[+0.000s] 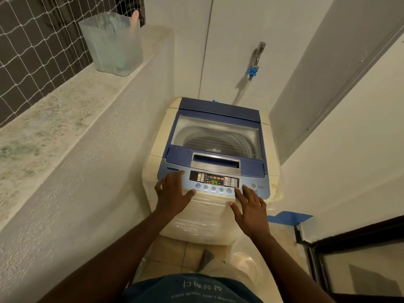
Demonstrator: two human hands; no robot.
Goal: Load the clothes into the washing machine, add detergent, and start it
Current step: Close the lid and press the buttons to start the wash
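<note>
- The cream-bodied top-loading washing machine with the blue lid (215, 136) is standing in the narrow alcove between the speckled stone ledge (65, 110) and the white wall, its clear lid window closed over the ribbed drum; I cannot tell whether any clothes are lying inside.
- The left hand (172, 193) is resting flat and spread on the left end of the light-blue control panel (215, 184), holding nothing.
- The right hand (251, 206) is also spread and empty, its forefinger (238, 192) reaching toward the right end of the row of round grey buttons (213, 189).
- The green digital display (214, 182) is showing 44, so the machine is powered and a programme seems to be getting set.
- The buttons are sitting close together, so the forefinger is risking a neighbouring button and changing a setting instead of starting the wash.
- The round power button (253, 185) is lying just beside the right hand's fingers; brushing it would probably be switching everything off.
- The resting left palm is near the leftmost button and could be pressing it unintentionally.
- The frosted plastic container (112, 44) is sitting on the ledge well apart; if detergent is not yet in, starting now would be running a plain-water wash.
</note>
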